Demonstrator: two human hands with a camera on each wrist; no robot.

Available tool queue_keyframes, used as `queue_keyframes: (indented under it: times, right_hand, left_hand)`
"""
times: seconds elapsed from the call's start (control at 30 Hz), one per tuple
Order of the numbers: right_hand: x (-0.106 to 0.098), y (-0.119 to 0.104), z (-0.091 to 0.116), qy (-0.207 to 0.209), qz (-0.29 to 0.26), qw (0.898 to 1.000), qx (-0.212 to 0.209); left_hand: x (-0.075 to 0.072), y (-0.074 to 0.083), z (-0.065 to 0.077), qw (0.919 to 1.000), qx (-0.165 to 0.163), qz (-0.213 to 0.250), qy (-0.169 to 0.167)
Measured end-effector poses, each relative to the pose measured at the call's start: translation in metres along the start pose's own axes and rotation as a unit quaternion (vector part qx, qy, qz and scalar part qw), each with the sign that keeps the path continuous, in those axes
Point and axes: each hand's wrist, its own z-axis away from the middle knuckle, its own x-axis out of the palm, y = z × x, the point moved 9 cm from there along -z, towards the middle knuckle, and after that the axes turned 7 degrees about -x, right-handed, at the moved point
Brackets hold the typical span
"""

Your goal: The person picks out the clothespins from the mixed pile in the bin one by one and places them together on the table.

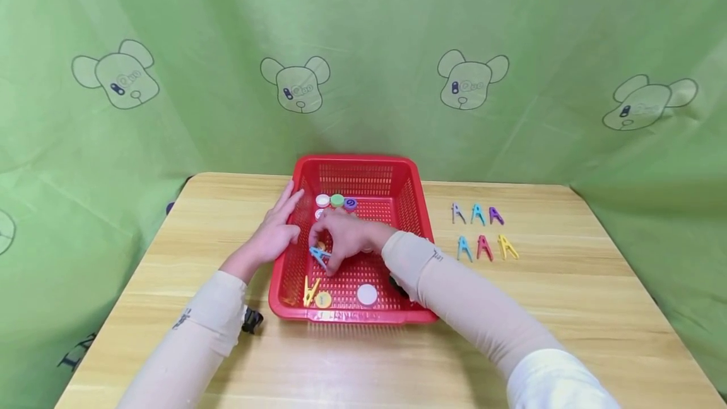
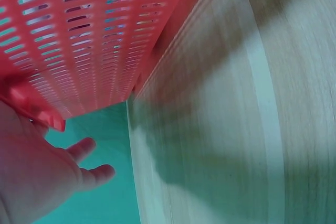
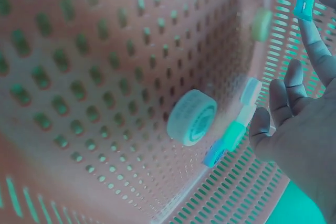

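A red perforated basket (image 1: 369, 316) stands on the table. Inside it my right hand (image 1: 353, 232) pinches a light blue clothespin (image 1: 318, 254) between thumb and fingertip, near the left wall; the clothespin also shows in the right wrist view at the top right. My left hand (image 1: 272, 232) rests against the basket's left rim with its fingers extended. A yellow clothespin (image 1: 309, 292) and a yellow bottle cap (image 1: 323, 299) lie in the near left corner. Toward the back left are white (image 1: 322, 201), green (image 1: 337, 200) and purple (image 1: 350, 204) caps.
On the wooden table (image 1: 545, 308), right of the basket, several clothespins lie in two rows, among them a red clothespin (image 1: 484, 247). A larger white cap (image 1: 366, 295) lies near the basket's front. A black object (image 1: 252, 320) sits by my left wrist. Green curtain (image 1: 375, 30) hangs behind.
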Motion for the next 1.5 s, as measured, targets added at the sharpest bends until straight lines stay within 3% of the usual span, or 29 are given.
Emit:
queue_keyframes:
  times: [0.27,0.53,0.93,1.5]
  right_hand:
    - [-0.014,-0.004,0.003,0.011,-0.019,0.999,-0.025]
    - [-0.03,0.003,0.013,0.036,-0.028,0.999,0.0]
    - [-0.059,0.008,0.037,0.065,-0.09,0.993,0.028]
    - [-0.094,0.006,0.068,0.12,-0.116,0.986,0.015]
  left_hand:
    - [0.0,0.002,0.002,1.0,-0.002,-0.001,0.0]
    - [0.001,0.002,0.004,0.9999,-0.006,-0.009,-0.003]
    - [0.003,0.001,0.005,0.9998,-0.015,-0.007,-0.007]
    - [0.001,0.007,0.004,0.9999,-0.01,-0.005,-0.01]
